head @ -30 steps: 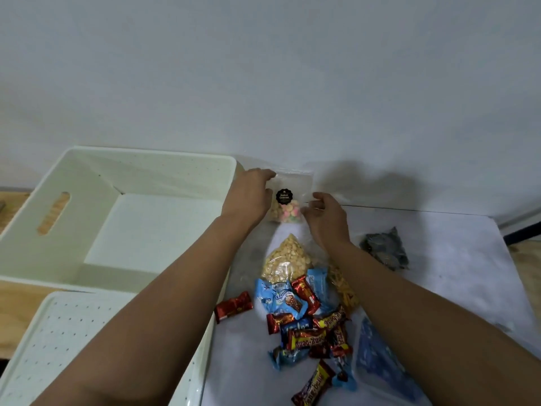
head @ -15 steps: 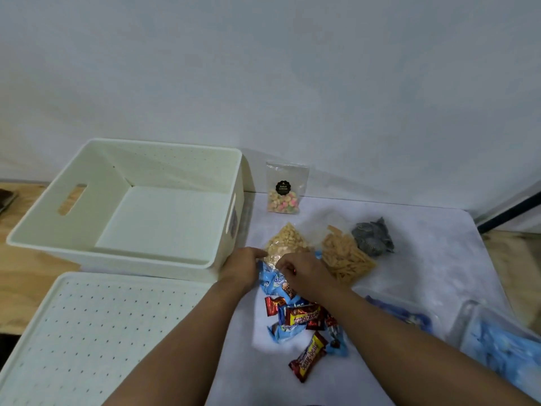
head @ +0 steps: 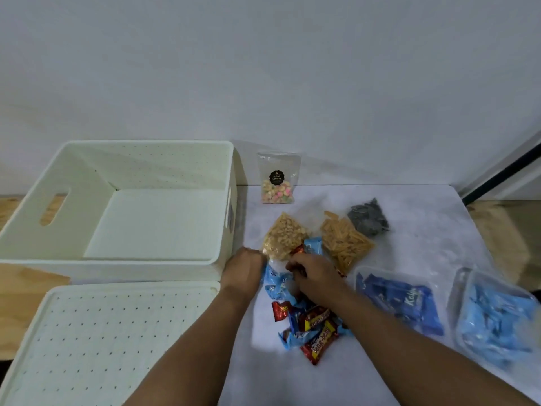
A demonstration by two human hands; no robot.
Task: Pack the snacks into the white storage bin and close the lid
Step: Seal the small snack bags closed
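The white storage bin (head: 146, 145) stands open and empty at the left. Its dotted lid (head: 102, 341) lies flat in front of it. A pile of red and blue candy packets (head: 310, 326) lies on the white cloth. My right hand (head: 314, 275) rests on the pile's far end, fingers curled around a few packets, a red one poking out. My left hand (head: 243, 271) sits at the pile's left edge, touching a blue packet and the peanut bag (head: 282, 235); its fingers are hidden. A marshmallow bag (head: 278, 180) leans on the wall.
A bag of yellow sticks (head: 344, 241) and a dark grey bag (head: 367, 216) lie right of the peanuts. Two clear tubs of blue packets (head: 401, 303) (head: 494, 317) stand at the right. Bare wooden table (head: 497, 230) shows past the cloth.
Both hands let go of the marshmallow bag, which now leans on the wall, and drew back to the candy pile. Over the last half second they barely moved.
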